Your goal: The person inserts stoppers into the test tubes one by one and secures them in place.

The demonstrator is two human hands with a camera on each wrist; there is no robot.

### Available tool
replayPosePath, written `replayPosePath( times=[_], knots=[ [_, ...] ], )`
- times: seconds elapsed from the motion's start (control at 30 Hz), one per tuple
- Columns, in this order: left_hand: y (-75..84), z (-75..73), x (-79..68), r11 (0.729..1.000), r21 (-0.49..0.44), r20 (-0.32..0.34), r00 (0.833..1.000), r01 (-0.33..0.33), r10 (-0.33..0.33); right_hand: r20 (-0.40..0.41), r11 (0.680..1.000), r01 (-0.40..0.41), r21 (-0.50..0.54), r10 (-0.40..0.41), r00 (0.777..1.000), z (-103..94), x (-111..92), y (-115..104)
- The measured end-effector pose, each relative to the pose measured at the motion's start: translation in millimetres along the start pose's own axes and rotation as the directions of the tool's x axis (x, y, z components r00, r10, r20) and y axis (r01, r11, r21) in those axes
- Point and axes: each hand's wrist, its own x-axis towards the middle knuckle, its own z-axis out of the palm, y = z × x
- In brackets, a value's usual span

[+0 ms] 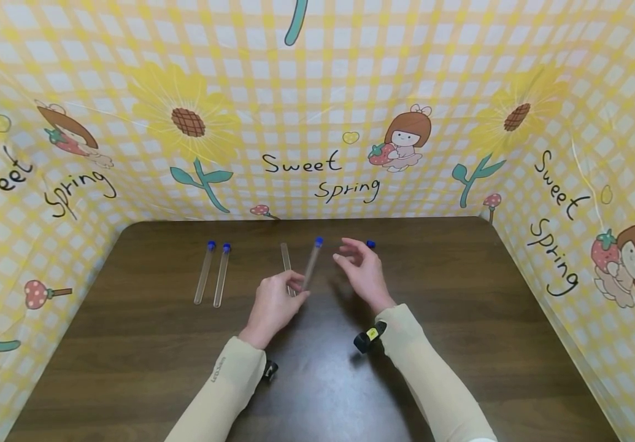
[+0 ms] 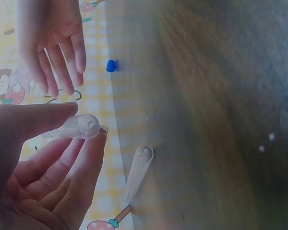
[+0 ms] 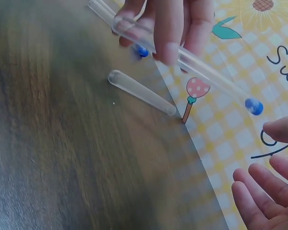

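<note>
My left hand [image 1: 275,307] pinches a clear test tube [image 1: 311,264] near its rounded lower end, between thumb and fingers. A blue cap [image 3: 254,106] sits on the tube's upper end, and the tube is tilted above the table. To the right of that cap, my right hand [image 1: 362,270] is held up with its fingers spread apart and nothing in them. Under the left hand an uncapped test tube [image 3: 141,93] lies on the table. A loose blue cap [image 2: 111,65] lies on the table just beyond the right hand.
Two capped test tubes [image 1: 203,276] lie side by side on the left of the dark wooden table [image 1: 146,368]. A yellow checked cloth [image 1: 295,110] with printed flowers and figures rises behind the table and along both sides.
</note>
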Motion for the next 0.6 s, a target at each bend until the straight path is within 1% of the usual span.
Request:
replayPosePath(
  times=[0.13,0.37,0.6],
  knots=[
    [-2.2,-2.8,-0.1,1.000,-0.002,0.001,1.000,0.009,-0.009,-0.002,1.000,-0.021,-0.010,0.021,1.000,-3.0,2.2,3.8],
    [-3.9,-7.6,-0.1,1.000,-0.005,-0.007,1.000,0.016,-0.016,-0.006,1.000,-0.014,-0.022,0.014,1.000,-7.8,4.7,6.5],
    [-9.5,-14.0,0.8,0.999,0.007,-0.006,0.999,0.033,-0.033,-0.013,1.000,-0.007,-0.025,0.007,1.000,-13.2,7.5,8.9]
  ],
)
